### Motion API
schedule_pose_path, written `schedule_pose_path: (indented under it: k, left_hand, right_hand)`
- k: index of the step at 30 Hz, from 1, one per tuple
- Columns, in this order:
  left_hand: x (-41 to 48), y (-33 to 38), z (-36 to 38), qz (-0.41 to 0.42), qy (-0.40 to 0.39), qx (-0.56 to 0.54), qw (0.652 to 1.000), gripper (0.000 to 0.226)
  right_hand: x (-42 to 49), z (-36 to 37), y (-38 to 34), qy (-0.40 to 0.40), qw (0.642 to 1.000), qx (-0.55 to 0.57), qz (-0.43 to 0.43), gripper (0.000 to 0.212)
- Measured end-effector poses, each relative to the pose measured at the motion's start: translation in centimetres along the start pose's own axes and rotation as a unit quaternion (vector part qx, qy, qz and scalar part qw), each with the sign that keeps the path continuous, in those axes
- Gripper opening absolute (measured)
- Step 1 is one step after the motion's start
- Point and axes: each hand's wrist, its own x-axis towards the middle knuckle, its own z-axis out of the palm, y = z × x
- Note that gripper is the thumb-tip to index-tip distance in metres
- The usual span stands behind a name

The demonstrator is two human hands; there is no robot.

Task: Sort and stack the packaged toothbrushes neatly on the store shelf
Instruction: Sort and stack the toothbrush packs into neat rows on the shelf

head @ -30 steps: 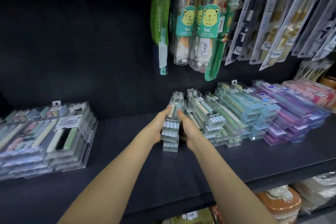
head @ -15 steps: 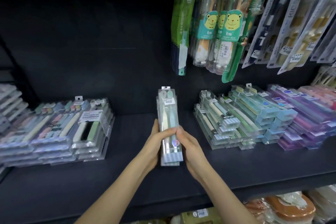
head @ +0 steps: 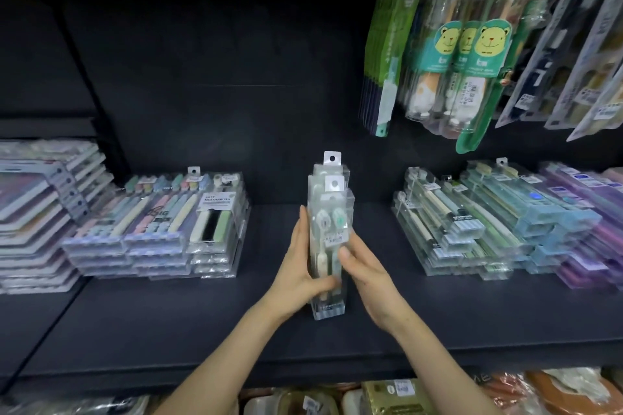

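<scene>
Gripping the bundle of toothbrush packs (head: 329, 222) between left hand (head: 298, 266) and right hand (head: 369, 268), fingers (head: 301, 226) of both curling onto its sides. Bundle is standing mid-shelf (head: 202, 330), long axis pointing away from me, hang-tabs far. Both hands equally near; right-side stacks (head: 455, 232) lying well apart.

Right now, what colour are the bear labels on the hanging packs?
Bear labels: teal with a yellow bear face, head view.

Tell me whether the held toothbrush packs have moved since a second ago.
Yes. The toothbrush packs have gone left, away from the right-hand stack they stood against, to the middle of the shelf.
</scene>
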Motion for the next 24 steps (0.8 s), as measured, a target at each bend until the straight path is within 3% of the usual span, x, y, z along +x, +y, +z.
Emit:
schedule_pose_path:
  k: [2,5,12,18,24]
  left_hand:
    - [-0.3,-0.3,-0.3,-0.001,-0.012,0.030,0.999,0.113]
    - [-0.7,-0.7,-0.2,0.003,-0.012,0.064,0.998,0.115]
    - [-1.0,-1.2,-0.9,0.029,-0.024,0.119,0.992,0.114]
    - [-1.6,-2.3,-0.9,0.035,-0.041,0.132,0.990,0.108]
    - [-1.6,-2.1,-0.2,0.033,-0.029,0.100,0.994,0.103]
  right_hand:
    - [-0.3,0.2,0.4,-0.009,1.000,-0.020,0.006,0.080]
    - [-0.7,0.6,1.1,-0.019,0.999,-0.041,0.018,0.085]
    - [-0.5,0.5,1.3,-0.010,0.998,-0.053,0.032,0.067]
    - [-0.9,0.2,1.1,-0.036,0.997,-0.057,0.026,0.067]
    - [-1.2,0.6,0.9,-0.009,0.999,-0.043,0.019,0.064]
